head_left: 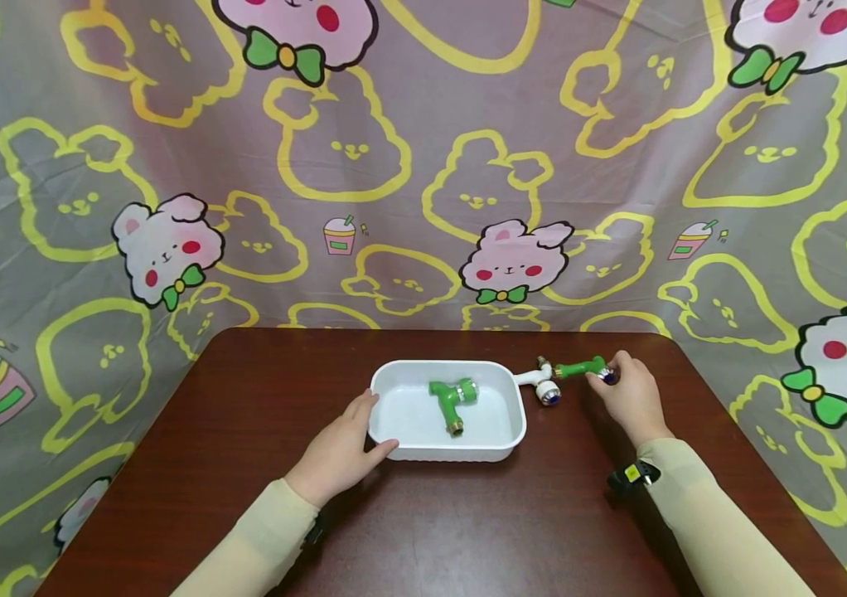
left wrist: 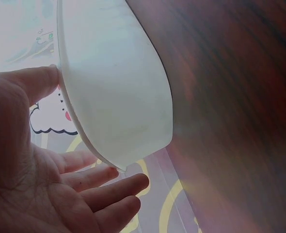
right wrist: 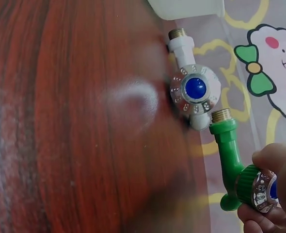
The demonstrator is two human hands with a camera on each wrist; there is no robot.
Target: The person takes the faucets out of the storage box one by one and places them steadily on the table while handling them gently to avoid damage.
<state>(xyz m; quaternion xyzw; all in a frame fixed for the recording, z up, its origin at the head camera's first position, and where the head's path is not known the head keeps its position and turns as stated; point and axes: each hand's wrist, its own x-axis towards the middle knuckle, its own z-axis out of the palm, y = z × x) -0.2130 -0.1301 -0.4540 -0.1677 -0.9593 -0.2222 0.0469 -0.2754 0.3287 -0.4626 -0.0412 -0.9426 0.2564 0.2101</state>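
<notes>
A white rectangular basin (head_left: 401, 448) stands on the table with a green faucet (head_left: 450, 405) lying inside it. My left hand (head_left: 337, 452) touches the basin's left end, its fingers and thumb spread along the rim. To the right, my right hand (head_left: 634, 398) pinches a second green faucet (head_left: 580, 367) by its knob, which has a silver and blue cap (right wrist: 265, 191). Its brass threaded end points left. Between that faucet and the basin is a white faucet (head_left: 539, 378) with a blue-centred knob (right wrist: 196, 88). Part of the right hand is cut off in the right wrist view.
The dark brown wooden table (head_left: 244, 398) has rounded far corners. A patterned cloth (head_left: 408, 191) with cartoon bears hangs behind and at both sides. A dark wrist device (head_left: 634, 475) sits at the right sleeve cuff.
</notes>
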